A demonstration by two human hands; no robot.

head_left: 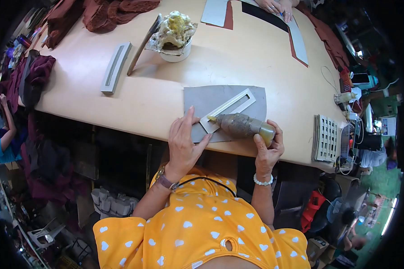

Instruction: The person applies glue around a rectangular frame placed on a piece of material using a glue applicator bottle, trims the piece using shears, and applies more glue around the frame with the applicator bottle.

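My right hand [269,150] is closed around the base of a smeared squeeze bottle [241,125], which lies on its side in the air with its yellowish nozzle pointing left. The nozzle tip is over the lower end of a pale slotted frame [229,103]. That frame rests slantwise on a grey sheet [256,95] of fabric or leather at the table's near edge. My left hand [183,142] is at the sheet's left edge, fingers stretched and thumb apart, with fingertips beside the frame's lower end. Whether they touch the frame I cannot tell.
A white tub [177,54] topped with crusted yellowish material stands farther back, a dark stick [143,45] leaning by it. Another slotted frame [116,67] lies left. Several slotted panels [325,139] are stacked right. A co-worker's hands [276,6] are at the far edge.
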